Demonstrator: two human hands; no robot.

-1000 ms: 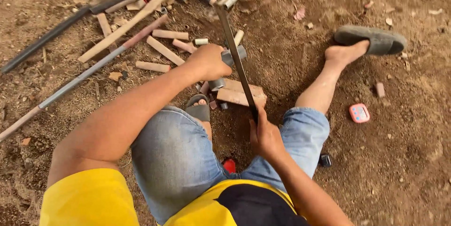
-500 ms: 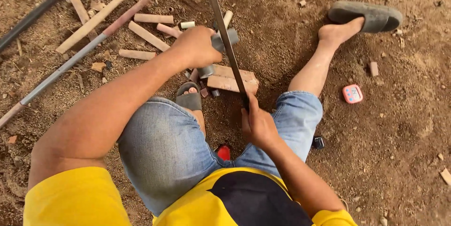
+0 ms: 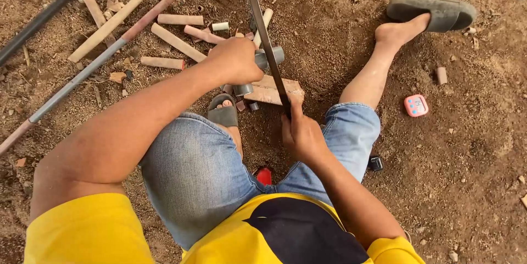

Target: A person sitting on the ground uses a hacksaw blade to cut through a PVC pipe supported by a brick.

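Pointing away, saw blade in right hand; left hand on grey pipe

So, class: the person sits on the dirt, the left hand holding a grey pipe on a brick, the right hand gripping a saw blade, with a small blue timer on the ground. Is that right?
Not quite. The timer is pink, not blue, as the head view shows. The rest stands: left hand on the grey pipe over the brick, right hand gripping the saw blade.
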